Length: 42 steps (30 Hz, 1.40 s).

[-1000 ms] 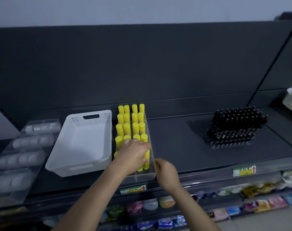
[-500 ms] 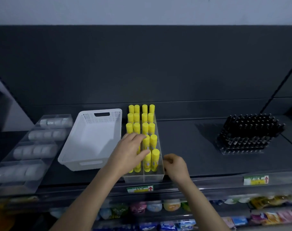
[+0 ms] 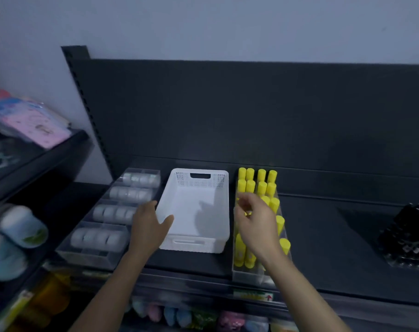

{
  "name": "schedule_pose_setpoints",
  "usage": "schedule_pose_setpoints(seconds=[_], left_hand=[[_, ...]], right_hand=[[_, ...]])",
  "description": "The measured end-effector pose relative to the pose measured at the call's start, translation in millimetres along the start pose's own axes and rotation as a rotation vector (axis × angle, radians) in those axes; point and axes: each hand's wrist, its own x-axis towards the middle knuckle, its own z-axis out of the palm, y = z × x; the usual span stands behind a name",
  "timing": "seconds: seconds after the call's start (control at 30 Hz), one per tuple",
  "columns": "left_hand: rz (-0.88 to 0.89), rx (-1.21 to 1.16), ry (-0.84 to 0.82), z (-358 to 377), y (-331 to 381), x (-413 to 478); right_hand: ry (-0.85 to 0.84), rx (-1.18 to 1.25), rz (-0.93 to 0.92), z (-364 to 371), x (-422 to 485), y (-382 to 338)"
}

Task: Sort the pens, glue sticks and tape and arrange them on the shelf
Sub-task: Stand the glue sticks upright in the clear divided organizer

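Observation:
Yellow glue sticks point(image 3: 258, 185) stand upright in a clear tray point(image 3: 251, 275) on the dark shelf point(image 3: 323, 236). My right hand point(image 3: 254, 224) hovers over the tray's left rows, fingers loosely apart, with nothing in it. An empty white basket point(image 3: 199, 204) sits left of the tray. My left hand point(image 3: 151, 226) grips its left wall, thumb inside the rim and fingers outside. White tape rolls point(image 3: 129, 194) lie in rows in a clear divided tray point(image 3: 84, 256) at the far left. A rack of black pens point(image 3: 409, 236) stands at the right edge.
A dark back panel point(image 3: 251, 111) rises behind the shelf. A side shelf at the left holds pink packets point(image 3: 36, 125) and rounded pale items point(image 3: 21, 226). Coloured goods point(image 3: 179, 315) fill the shelf below. A price label point(image 3: 251, 295) marks the front rail.
The view has swung left. My left hand left the glue sticks and took the basket's left wall. My right hand rose from the tray's front corner to above the glue sticks.

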Motion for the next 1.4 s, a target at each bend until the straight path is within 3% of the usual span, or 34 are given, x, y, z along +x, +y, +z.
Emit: schedule_pose_setpoints(seconds=[0.23,0.4,0.6,0.7,0.8,1.07,1.4], left_hand=[[-0.281,-0.520,-0.195,2.0,-10.6,9.8],[-0.419,-0.791,-0.282,5.2,-11.6,22.7],[-0.365,-0.838,-0.294,5.1,-10.7,18.7],[-0.271,-0.784,-0.252,-5.7,-2.4,11.3],[-0.163,-0.772,-0.136,-22.0,13.9,0.5],[0.017,-0.806,0.199,-45.2,71.9,-17.4],[0.231,-0.872,0.051,-28.6,163.5,-54.0]], right_hand=[[-0.305,-0.268,0.056,61.7,22.1,-6.9],[-0.339,-0.391,0.211,82.6,34.8,-0.4],[-0.168,-0.232,0.326,89.0,36.3,-1.8],[-0.092,-0.219,0.288,82.0,37.6,-14.6],[-0.013,-0.212,0.198,64.6,42.6,-33.2],[0.250,0.051,0.171,13.9,47.7,-46.6],[0.624,0.098,0.218,-85.4,18.8,-23.2]])
